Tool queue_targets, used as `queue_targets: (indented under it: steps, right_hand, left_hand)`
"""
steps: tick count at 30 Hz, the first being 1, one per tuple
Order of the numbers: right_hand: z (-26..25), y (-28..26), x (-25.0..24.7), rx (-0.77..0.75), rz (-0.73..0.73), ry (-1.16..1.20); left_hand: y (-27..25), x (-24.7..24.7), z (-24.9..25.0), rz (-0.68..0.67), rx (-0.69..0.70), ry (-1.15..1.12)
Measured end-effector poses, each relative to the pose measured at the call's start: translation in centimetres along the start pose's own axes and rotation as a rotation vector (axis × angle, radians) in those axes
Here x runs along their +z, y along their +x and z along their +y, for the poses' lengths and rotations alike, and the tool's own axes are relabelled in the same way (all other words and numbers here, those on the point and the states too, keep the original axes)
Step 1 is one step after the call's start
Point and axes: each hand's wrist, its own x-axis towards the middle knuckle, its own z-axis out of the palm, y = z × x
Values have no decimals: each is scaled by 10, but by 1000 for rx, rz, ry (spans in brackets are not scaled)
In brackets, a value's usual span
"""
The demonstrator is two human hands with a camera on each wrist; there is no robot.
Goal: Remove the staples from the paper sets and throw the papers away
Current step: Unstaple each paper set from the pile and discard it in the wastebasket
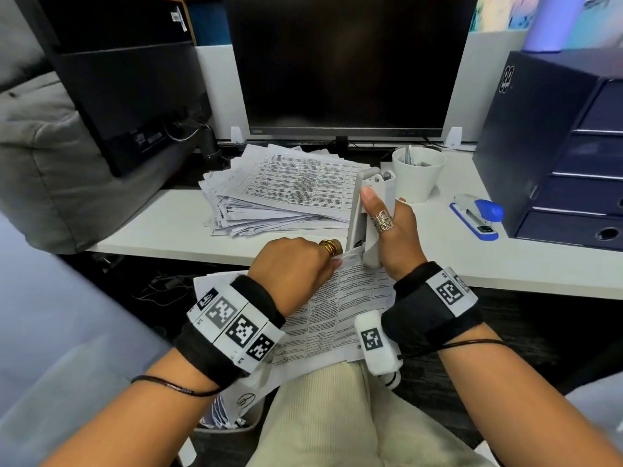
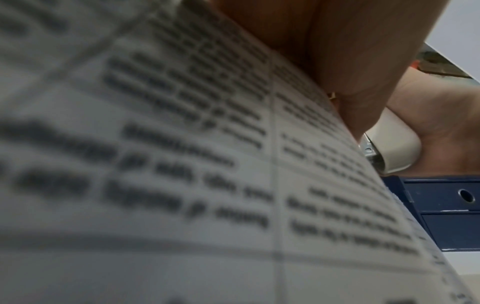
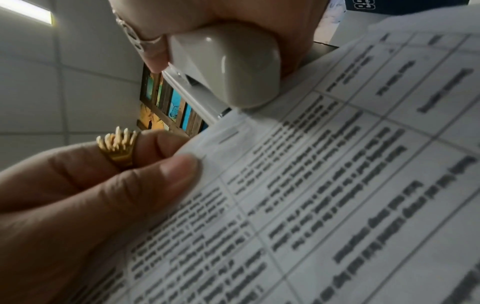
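Pinched between thumb and forefinger of my left hand (image 1: 296, 261) is the top corner of a stapled paper set (image 1: 340, 308); the right wrist view shows the thumb lying flat on the printed face, with a gold ring (image 3: 118, 147) on the finger behind the sheet. My right hand (image 1: 392, 230) is wrapped around a pale grey stapler (image 1: 367, 210), held nearly upright with its nose pointing down, my thumb running up its side and wearing a silver ring (image 1: 382, 221). The stapler's lower end meets the paper's corner right beside my left fingertips, and a thin metal tongue (image 3: 192, 102) at its base touches the sheet's edge. I cannot make out a staple at that corner.

The set hangs down from the corner over my lap, below the white desk's (image 1: 168, 224) front edge. Further out on the desk lies a thick, untidy stack of printed papers (image 1: 279, 190), in front of a dark monitor (image 1: 347, 62). To the stack's right stands a white cup (image 1: 418, 173), then a blue-and-white stapler (image 1: 478, 215), beside a navy drawer unit (image 1: 553, 146). Crumpled sheets sit in a bin (image 1: 229, 416) by my left knee.
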Motion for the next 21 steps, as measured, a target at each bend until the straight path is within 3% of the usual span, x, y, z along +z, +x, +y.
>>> queue_targets:
  steps: [21]
  right_hand:
    - [7, 0, 7, -73, 86, -68]
  left_hand:
    - [1, 4, 1, 35, 10, 10]
